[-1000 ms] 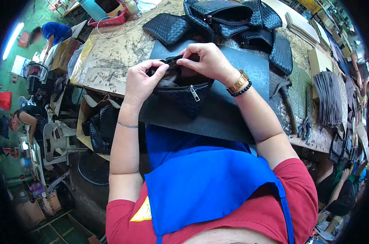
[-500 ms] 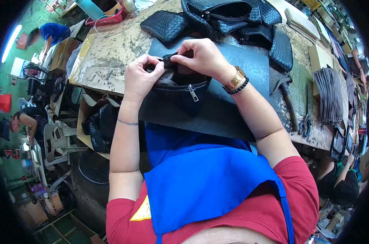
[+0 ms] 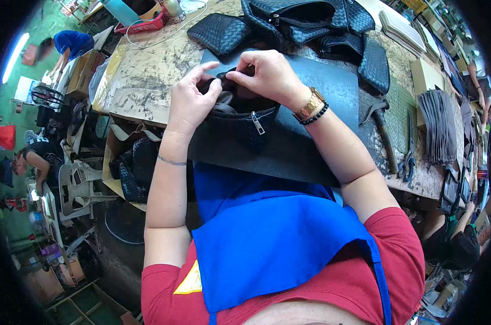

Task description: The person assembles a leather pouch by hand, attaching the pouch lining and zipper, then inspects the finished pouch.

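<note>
A black zippered pouch [image 3: 240, 125] lies on a dark board [image 3: 321, 86] in front of me, its mouth gaping toward my hands. A silver zipper pull [image 3: 258, 123] hangs at its near side. My right hand [image 3: 270, 76] pinches the pouch's far edge between thumb and fingers. At the left end of the mouth, my left hand [image 3: 194, 100] is curled on the edge with its thumb against the dark lining; its index finger is raised off the edge. The lower fingers of the left hand are partly hidden.
Several black woven pouches [image 3: 221, 33] lie beyond the board. To the right are a hammer [image 3: 385, 135], pliers [image 3: 407, 168] and a stack of grey strips [image 3: 437, 127]. A box [image 3: 112, 168] of black pouches stands at lower left. Other people work on both sides.
My left index finger has lifted and straightened away from the thumb, and the left hand has shifted slightly right. My right hand keeps its pinch on the pouch edge.
</note>
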A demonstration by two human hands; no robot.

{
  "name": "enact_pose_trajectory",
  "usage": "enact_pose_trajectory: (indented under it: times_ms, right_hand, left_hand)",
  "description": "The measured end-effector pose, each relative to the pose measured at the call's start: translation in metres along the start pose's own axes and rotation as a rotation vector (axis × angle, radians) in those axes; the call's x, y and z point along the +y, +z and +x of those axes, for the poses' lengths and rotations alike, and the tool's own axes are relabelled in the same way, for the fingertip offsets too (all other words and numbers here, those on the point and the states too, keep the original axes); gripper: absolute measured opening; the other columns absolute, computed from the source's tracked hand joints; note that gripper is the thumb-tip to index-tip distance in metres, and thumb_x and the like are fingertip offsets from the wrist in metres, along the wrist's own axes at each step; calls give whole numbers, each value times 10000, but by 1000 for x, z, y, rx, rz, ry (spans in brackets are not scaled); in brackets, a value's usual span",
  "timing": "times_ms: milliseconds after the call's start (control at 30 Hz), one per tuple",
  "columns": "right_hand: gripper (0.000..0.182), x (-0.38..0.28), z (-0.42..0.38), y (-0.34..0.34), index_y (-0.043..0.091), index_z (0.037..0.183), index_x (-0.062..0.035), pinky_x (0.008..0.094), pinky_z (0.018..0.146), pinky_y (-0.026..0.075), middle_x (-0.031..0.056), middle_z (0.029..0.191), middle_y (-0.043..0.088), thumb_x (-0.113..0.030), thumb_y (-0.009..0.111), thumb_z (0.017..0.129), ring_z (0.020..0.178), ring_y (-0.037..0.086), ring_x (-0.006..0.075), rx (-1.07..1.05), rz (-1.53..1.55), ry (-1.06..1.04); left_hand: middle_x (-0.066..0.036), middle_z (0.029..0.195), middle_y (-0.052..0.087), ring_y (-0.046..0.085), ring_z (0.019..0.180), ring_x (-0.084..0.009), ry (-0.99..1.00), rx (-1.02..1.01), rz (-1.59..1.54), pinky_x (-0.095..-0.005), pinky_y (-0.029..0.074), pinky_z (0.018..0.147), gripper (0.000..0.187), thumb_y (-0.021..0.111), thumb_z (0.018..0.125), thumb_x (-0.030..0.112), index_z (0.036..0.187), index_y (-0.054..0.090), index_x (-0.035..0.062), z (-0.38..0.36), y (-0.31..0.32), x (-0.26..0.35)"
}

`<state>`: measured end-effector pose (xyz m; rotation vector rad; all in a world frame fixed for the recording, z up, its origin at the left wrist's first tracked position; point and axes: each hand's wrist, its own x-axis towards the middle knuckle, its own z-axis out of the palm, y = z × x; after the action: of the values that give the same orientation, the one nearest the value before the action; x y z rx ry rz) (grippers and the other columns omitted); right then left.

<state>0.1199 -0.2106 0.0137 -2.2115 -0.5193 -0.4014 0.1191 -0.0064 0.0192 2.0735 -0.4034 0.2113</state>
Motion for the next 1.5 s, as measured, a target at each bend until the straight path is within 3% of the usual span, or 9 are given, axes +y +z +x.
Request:
enact_pose_trajectory:
  times_ms: [133, 533, 633, 833, 967, 1033, 1200, 1367, 1500]
  right_hand:
    - [256, 3, -2, 0, 717, 813, -52, 384, 681, 543, 143, 785, 696, -301, 769, 796, 740, 687, 304, 105, 4, -176]
    - [240, 7, -6, -1, 719, 801, -20, 380, 636, 532, 176, 754, 679, -256, 751, 777, 696, 678, 327, 117, 62, 46]
    - [179, 2, -7, -6, 733, 860, -21, 299, 652, 543, 134, 789, 707, -191, 762, 814, 701, 695, 214, 62, -8, 45]
    - [202, 4, -3, -1, 703, 783, -31, 402, 687, 541, 166, 769, 677, -230, 735, 769, 749, 677, 336, 93, -105, 24]
    - [166, -4, -2, -6, 680, 833, -34, 381, 684, 543, 148, 798, 681, -188, 724, 789, 749, 677, 307, 111, -20, -56]
    - [140, 3, -2, -7, 672, 868, -32, 341, 643, 539, 138, 797, 680, -145, 728, 808, 708, 677, 266, 88, -30, -212]
    - [130, 1, -7, -28, 669, 846, -29, 369, 711, 549, 135, 815, 682, -152, 691, 809, 779, 681, 284, 86, -36, -76]
    - [149, 7, -11, -32, 679, 863, -18, 382, 744, 555, 145, 833, 695, -156, 682, 806, 811, 690, 303, 91, -43, 1]
    - [163, 9, -11, -33, 687, 875, -17, 378, 737, 557, 153, 836, 700, -164, 690, 805, 801, 694, 301, 91, -35, 15]
  left_hand:
    - [-100, 862, 738, 663, 652, -173, 79, -7, 108, -299, 512, 621, 166, 713, 863, 195, 935, 756, 51, 4, 0, -4]
    - [-58, 837, 727, 642, 697, -228, 93, -53, 252, -366, 411, 837, 205, 659, 893, 292, 888, 750, 109, 7, 0, -1]
    - [-62, 848, 729, 652, 724, -241, 72, -55, 245, -384, 411, 850, 207, 654, 897, 293, 890, 749, 110, 8, 0, -1]
    - [-80, 865, 728, 675, 779, -259, 105, -80, 283, -423, 405, 936, 209, 650, 899, 290, 909, 745, 104, 9, 2, -1]
    - [-81, 857, 726, 685, 802, -260, 62, -125, 304, -416, 403, 990, 186, 667, 891, 269, 903, 738, 98, 9, -2, 6]
    - [-76, 864, 725, 690, 809, -237, 149, -84, 227, -385, 414, 986, 172, 681, 886, 255, 919, 729, 93, 9, -9, 7]
    - [-75, 885, 704, 673, 789, -195, 521, 214, -138, -331, 461, 919, 174, 689, 882, 195, 996, 689, 64, -12, -81, 114]
    - [-82, 914, 680, 654, 816, -204, 906, -367, -45, -338, 449, 930, 200, 686, 884, 209, 1019, 659, 63, -41, -101, 184]
    - [-87, 937, 661, 638, 838, -211, 907, -490, 26, -343, 440, 939, 224, 683, 885, 220, 1037, 635, 62, -45, -87, 182]
